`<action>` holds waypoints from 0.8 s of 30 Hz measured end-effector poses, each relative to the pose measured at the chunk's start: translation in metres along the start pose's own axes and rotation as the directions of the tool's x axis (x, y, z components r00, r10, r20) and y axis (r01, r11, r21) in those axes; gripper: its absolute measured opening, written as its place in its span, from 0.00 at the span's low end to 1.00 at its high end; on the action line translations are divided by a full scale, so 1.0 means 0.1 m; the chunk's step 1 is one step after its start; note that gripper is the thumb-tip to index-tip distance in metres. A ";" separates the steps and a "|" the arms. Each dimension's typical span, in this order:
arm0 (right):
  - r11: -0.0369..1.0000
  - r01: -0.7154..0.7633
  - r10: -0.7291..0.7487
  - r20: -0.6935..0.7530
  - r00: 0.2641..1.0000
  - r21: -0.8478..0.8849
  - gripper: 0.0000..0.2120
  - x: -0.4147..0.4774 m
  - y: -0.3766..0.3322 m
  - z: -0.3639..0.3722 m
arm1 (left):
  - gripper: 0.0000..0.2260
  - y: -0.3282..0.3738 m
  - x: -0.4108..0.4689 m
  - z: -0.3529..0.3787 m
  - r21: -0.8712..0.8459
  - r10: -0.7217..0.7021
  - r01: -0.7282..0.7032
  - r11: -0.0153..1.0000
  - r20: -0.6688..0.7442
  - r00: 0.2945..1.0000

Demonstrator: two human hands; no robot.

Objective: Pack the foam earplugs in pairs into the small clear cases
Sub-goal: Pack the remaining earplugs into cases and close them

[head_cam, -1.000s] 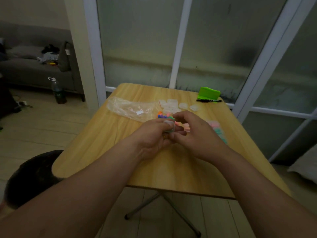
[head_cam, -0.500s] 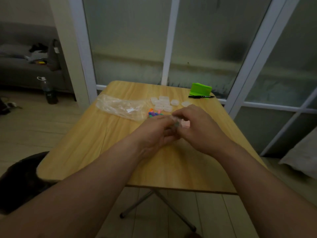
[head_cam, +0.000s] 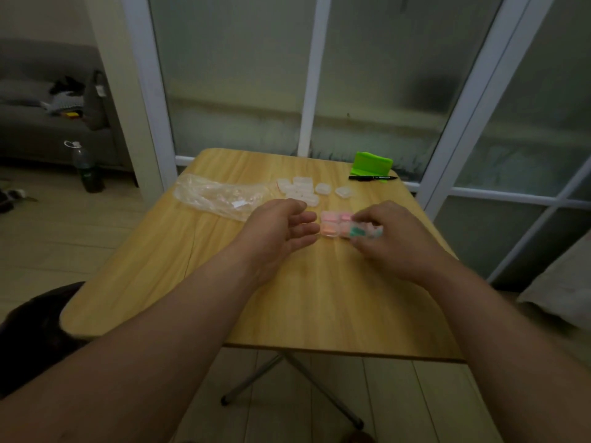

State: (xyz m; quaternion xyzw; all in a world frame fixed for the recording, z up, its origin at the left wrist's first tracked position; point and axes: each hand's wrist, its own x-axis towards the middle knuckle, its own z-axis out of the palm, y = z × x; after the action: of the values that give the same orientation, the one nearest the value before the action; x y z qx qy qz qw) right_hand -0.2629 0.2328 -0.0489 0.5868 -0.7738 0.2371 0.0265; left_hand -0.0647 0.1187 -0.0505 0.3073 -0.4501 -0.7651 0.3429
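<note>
case (head_cam: 363, 232) in right hand (head_cam: 395, 243), left hand (head_cam: 279, 233) apart

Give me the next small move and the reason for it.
Probably set the green-filled case down beside the pink-filled cases and let go: the right hand pinches it at that row's end, and the left hand is open, free to reach the empty cases.

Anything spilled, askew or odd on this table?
Nothing stands out. The filled cases sit in a neat block, the right hand holds a green-earplug case beside them; empty cases lie bunched by the plastic bag.
</note>
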 end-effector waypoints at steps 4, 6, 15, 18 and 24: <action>0.994 0.030 -0.019 0.103 0.994 -0.106 0.20 0.03 -0.12 0.07 | 0.10 -0.01 0.00 0.00 0.010 0.005 -0.005 1.000 -0.005 1.000; 0.989 0.020 -0.002 0.126 0.992 -0.146 0.19 0.04 -0.13 0.07 | 0.10 0.00 0.00 -0.01 0.018 0.009 -0.009 1.000 -0.009 1.000; 0.985 -0.020 0.049 0.170 0.984 -0.170 0.20 0.04 -0.10 0.06 | 0.12 0.06 -0.01 -0.05 0.030 0.023 -0.022 0.999 -0.021 1.000; 0.986 -0.025 0.056 0.186 0.981 -0.165 0.21 0.04 -0.10 0.05 | 0.11 0.07 0.00 -0.06 0.014 0.031 -0.030 0.999 -0.025 0.999; 0.997 -0.066 0.064 0.090 0.994 0.027 0.19 0.08 -0.10 0.04 | 0.08 0.23 0.04 -0.09 -0.075 0.050 -0.056 0.996 -0.080 0.996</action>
State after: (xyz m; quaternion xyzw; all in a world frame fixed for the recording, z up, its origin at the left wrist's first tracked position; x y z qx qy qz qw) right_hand -0.2557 0.2224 -0.0463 0.5716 -0.7893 0.2227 -0.0245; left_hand -0.0542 0.1025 -0.0345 0.3113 -0.4144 -0.7601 0.3919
